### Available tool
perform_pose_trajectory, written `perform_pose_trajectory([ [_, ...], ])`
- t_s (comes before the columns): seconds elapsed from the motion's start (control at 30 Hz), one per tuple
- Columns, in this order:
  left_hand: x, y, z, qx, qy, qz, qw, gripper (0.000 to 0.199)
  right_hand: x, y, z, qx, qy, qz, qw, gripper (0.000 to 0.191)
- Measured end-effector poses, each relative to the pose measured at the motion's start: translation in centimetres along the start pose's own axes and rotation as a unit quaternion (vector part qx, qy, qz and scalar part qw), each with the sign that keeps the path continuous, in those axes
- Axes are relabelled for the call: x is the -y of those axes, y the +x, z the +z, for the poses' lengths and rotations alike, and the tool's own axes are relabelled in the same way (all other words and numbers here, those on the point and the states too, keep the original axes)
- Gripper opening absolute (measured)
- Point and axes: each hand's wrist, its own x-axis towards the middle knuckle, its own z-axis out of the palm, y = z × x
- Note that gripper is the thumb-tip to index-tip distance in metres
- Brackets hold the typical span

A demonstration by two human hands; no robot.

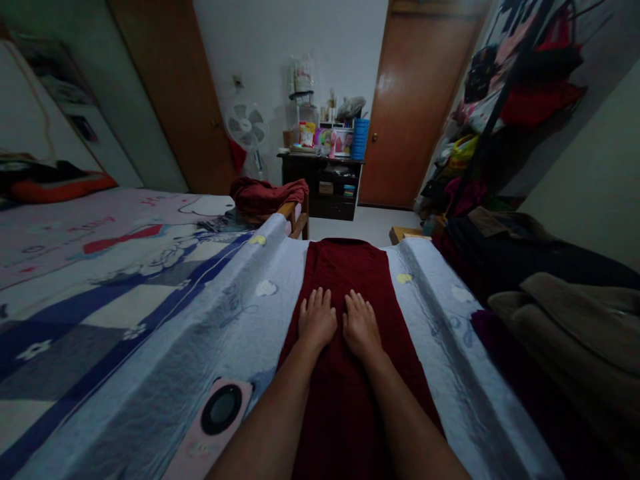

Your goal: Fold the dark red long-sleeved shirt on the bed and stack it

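A dark red garment (350, 267) lies spread lengthwise over the pale blue-grey patterned cloth (280, 267) in front of me. What kind of garment it is, I cannot tell. My left hand (318, 319) rests palm down on its left half, fingers stretched forward. Beside it, a small gap away, my right hand (360, 325) lies flat on the right half with its fingers extended. Neither hand grips anything. Left of my left forearm sits a pink case-like object with a round black disc (223, 410), partly hidden by the forearm.
At left spreads a bed with a patterned sheet (100, 320). A folded red cloth (270, 197) tops a wooden frame. Dark and brown clothes (575, 327) pile up at right. Beyond stand a fan (246, 125), a dark cabinet (320, 183) and a wooden door (400, 107).
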Motion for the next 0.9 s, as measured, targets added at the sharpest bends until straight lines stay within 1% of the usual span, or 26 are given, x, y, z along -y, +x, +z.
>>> perform_pose_trajectory([
  [0.13, 0.2, 0.1, 0.0, 0.013, -0.005, -0.004, 1.0, 0.054, -0.3, -0.1, 1.2, 0.006, -0.014, 0.012, 1.0, 0.055],
  [0.3, 0.3, 0.4, -0.2, 0.027, -0.025, -0.015, 0.999, 0.053, -0.2, 0.0, 1.1, 0.002, -0.023, 0.013, 1.0, 0.056],
  [0.4, 0.1, 1.3, -0.5, 0.056, -0.046, -0.038, 0.997, 0.053, -0.1, -0.1, 1.0, 0.005, -0.021, 0.012, 1.0, 0.056],
  [0.47, 0.1, 2.6, -0.7, 0.066, -0.051, -0.041, 0.996, 0.054, 0.0, -0.1, 1.0, 0.005, -0.018, 0.011, 1.0, 0.057],
  [0.5, 0.1, 3.3, -0.7, 0.063, -0.047, -0.03, 0.996, 0.054, 0.0, -0.2, 1.0, 0.003, -0.017, 0.011, 1.0, 0.057],
  [0.6, 0.5, 6.1, -0.6, 0.042, -0.021, 0.039, 0.998, 0.052, 0.0, -0.2, 1.1, -0.007, -0.017, 0.012, 1.0, 0.057],
  [0.7, 1.3, 9.1, -0.2, 0.06, 0.0, 0.091, 0.994, 0.053, -0.1, -0.1, 1.3, -0.015, -0.021, 0.009, 1.0, 0.057],
  [0.77, 1.8, 10.8, 0.2, 0.069, 0.009, 0.1, 0.993, 0.055, -0.2, -0.1, 1.5, -0.018, -0.024, 0.007, 1.0, 0.057],
  [0.9, 2.4, 13.4, 0.7, 0.068, 0.018, 0.099, 0.993, 0.057, -0.2, 0.0, 1.7, -0.018, -0.028, 0.01, 0.999, 0.057],
])
